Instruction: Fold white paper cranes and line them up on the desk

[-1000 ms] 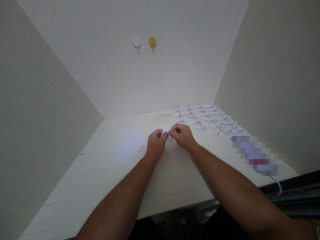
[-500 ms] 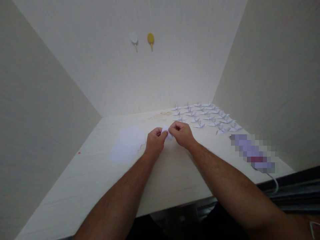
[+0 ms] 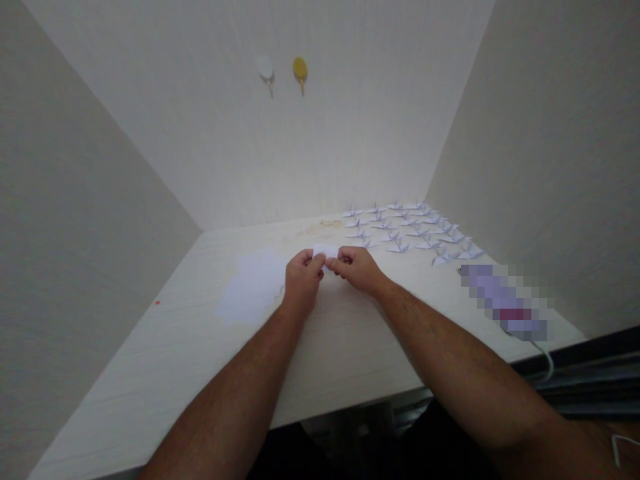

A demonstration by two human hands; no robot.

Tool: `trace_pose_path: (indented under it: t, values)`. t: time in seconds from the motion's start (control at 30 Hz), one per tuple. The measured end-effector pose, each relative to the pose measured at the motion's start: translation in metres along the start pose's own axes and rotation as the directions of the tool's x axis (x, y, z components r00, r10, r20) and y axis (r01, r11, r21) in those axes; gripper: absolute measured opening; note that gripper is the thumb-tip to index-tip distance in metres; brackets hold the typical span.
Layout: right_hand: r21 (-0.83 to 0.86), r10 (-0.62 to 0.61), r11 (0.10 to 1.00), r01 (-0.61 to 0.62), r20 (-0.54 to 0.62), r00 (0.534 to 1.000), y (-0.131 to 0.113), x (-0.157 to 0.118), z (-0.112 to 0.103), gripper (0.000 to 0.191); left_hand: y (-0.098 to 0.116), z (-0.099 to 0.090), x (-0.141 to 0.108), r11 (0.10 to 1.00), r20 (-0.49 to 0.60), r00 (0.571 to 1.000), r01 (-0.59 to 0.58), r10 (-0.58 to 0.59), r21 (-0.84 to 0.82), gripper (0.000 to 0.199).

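Observation:
Between my two hands, above the middle of the white table [image 3: 345, 353], is a small piece of white paper [image 3: 325, 251]. My left hand [image 3: 303, 273] pinches its left side between thumb and fingers. On the right side, my right hand [image 3: 356, 267] grips the same paper, thumb tip close to the left thumb. The fingers partly cover the paper, so its folds cannot be made out. Left of my left hand lie white paper sheets [image 3: 247, 287]. Rows of folded white paper cranes [image 3: 397, 247] stand at the back right.
A blurred-out flat device [image 3: 503, 303] with a white cable [image 3: 550, 363] lies near the right edge. Walls enclose the table on three sides. A white hook [image 3: 266, 69] and a yellow hook [image 3: 300, 68] are on the back wall. A small red spot [image 3: 158, 303] is at left.
Both hands have shifted slightly left with the paper. The right thumb has moved closer to the left thumb, and the paper now shows as a flatter strip above the thumbs.

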State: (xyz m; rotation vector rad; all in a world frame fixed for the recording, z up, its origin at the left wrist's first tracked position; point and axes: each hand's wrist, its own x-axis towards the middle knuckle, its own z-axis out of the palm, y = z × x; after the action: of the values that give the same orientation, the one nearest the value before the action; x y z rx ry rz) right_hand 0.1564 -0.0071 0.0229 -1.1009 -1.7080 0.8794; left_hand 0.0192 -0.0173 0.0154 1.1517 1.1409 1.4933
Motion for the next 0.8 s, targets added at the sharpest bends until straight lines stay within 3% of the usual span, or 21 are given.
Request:
trace_pose_path:
  t: [0.1, 0.27, 0.5, 0.63, 0.8]
  values:
    - [-0.054, -0.015, 0.998, 0.019, 0.064, 0.998, 0.000, -0.001, 0.000, 0.032, 0.001, 0.001, 0.001, 0.999, -0.015, 1.000, 0.017, -0.017, -0.040, 0.016]
    - [-0.021, -0.032, 0.999, 0.033, 0.039, 0.999, -0.003, -0.001, 0.000, 0.029, 0.004, 0.005, 0.000, 0.986, -0.015, 0.999, 0.045, -0.048, -0.162, 0.016]
    - [-0.028, -0.011, 1.000, 0.013, 0.077, 0.997, -0.003, 0.000, -0.002, 0.026, 0.011, 0.000, 0.000, 0.961, 0.140, 0.983, 0.147, -0.116, -0.234, 0.012]
    - [-0.002, 0.000, 1.000, 0.000, 0.101, 0.995, -0.002, 0.000, -0.003, 0.025, 0.012, -0.003, 0.000, 0.973, 0.178, 0.975, 0.162, -0.132, -0.167, 0.019]
    - [0.044, -0.021, 0.999, 0.014, 0.169, 0.985, -0.002, -0.002, -0.004, 0.021, 0.010, -0.004, 0.001, 0.985, 0.121, 0.984, 0.142, -0.130, -0.101, 0.022]
